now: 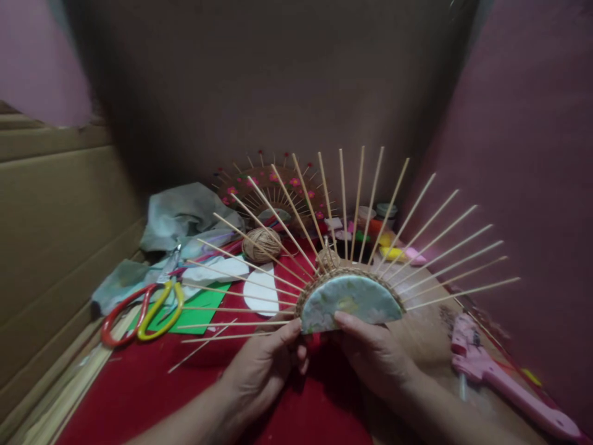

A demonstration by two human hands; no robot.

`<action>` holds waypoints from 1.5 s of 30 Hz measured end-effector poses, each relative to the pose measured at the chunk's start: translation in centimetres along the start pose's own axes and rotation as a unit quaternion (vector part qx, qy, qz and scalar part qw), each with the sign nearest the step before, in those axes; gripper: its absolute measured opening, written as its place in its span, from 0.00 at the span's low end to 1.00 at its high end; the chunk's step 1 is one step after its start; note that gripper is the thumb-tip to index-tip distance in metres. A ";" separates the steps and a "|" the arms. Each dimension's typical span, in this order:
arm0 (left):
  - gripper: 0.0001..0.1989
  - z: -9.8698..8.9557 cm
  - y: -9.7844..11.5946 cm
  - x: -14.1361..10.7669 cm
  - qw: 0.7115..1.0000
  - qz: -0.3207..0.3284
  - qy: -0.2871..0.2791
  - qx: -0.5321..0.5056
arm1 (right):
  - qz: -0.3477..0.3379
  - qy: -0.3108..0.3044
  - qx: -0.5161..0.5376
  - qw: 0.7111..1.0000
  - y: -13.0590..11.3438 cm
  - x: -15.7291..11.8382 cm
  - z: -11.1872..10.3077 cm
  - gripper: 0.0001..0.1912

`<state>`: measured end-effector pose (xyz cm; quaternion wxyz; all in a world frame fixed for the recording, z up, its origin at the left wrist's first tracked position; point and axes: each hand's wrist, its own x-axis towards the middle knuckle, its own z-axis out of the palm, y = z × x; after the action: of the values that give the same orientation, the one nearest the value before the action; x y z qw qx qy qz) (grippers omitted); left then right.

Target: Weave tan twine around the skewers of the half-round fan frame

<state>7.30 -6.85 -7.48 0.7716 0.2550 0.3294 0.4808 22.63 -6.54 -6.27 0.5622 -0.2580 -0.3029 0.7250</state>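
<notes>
We hold a half-round stick fan [351, 303] in front of us, above the red-covered counter [139, 395], with its flat side towards us. Pale thin sticks [345, 204] spread out from its curved edge, which has a braided twine border [319, 281], and a light blue-green patterned cloth covers the half-round base. Our left hand [271, 361] is clamped on the lower left corner, thumb near the lowest sticks. Our right hand [377, 352] is clamped on the lower edge near the middle, its thumb pressed on the patterned face.

Behind the fan we see a larger ball of twine [262, 245] and a smaller twine ball [328, 260], partly hidden by the sticks. To the left lie scissors [169, 285] with one red and one yellow handle, near a green sheet [204, 309], a white cutout [260, 292] and a crumpled grey cloth [185, 213]. A loose stick [201, 347] crosses the fan's lowest left sticks in our view. Farther back stands another fan with pink flowers [264, 178]. On our right a pink glue gun [509, 380] lies well apart from the hands, and yellow pieces [393, 254] sit beside a pink piece [415, 256] farther back.
</notes>
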 end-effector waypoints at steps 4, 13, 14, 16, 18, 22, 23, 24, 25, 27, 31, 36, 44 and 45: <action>0.08 0.2 -0.1 -0.3 1.000 0.003 -0.001 0.007 | 0.010 -0.053 -0.004 0.999 0.0 -0.1 -0.1 0.06; 0.09 0.1 0.0 -0.8 0.999 -0.003 -0.027 0.045 | 0.044 -0.037 0.001 0.998 0.2 -0.2 -0.2 0.09; 0.09 0.2 0.1 -0.8 0.998 0.004 -0.032 0.047 | 0.043 -0.036 0.000 0.998 0.2 -0.3 -0.2 0.09; 0.10 0.3 0.2 -1.0 0.998 0.010 -0.035 0.048 | 0.045 -0.033 0.001 0.998 0.2 -0.3 -0.2 0.09; 0.10 0.4 0.2 -1.1 0.998 0.008 -0.030 0.046 | 0.054 -0.034 0.002 0.998 0.2 -0.3 -0.3 0.10; 0.10 0.4 0.2 -1.2 0.999 -0.007 -0.016 0.046 | 0.060 -0.024 0.010 0.998 0.3 -0.2 -0.4 0.09; 0.10 0.4 0.2 -1.2 0.999 -0.007 -0.017 0.047 | 0.060 -0.020 0.010 0.998 0.3 -0.1 -0.4 0.09; 0.10 0.4 0.2 -1.2 0.999 -0.005 -0.021 0.047 | 0.062 -0.017 0.009 0.998 0.3 -0.1 -0.5 0.09; 0.10 0.3 0.2 -1.1 0.999 -0.003 -0.024 0.045 | 0.064 -0.013 0.008 0.998 0.3 -0.1 -0.5 0.09; 0.11 0.3 0.1 -1.0 0.999 -0.003 -0.025 0.042 | 0.062 0.001 0.010 0.998 0.3 -0.1 -0.6 0.08; 0.10 0.3 0.1 -0.9 0.999 -0.012 -0.022 0.039 | 0.064 0.001 0.007 0.998 0.3 -0.2 -0.7 0.08; 0.09 0.2 0.1 -1.0 0.999 -0.007 -0.024 0.039 | 0.073 0.021 0.002 0.997 0.2 -0.3 -0.7 0.09; 0.06 0.3 0.2 -1.1 0.998 -0.003 -0.036 0.059 | 0.074 0.007 0.013 0.997 0.4 -0.1 -0.8 0.08; 0.05 0.4 0.3 -1.2 0.997 0.005 -0.042 0.065 | 0.076 0.009 0.015 0.997 0.4 -0.1 -0.8 0.08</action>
<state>7.03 -7.85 -6.68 0.7643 0.3264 0.3260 0.4506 22.98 -6.60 -7.08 0.5120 -0.2781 -0.2668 0.7676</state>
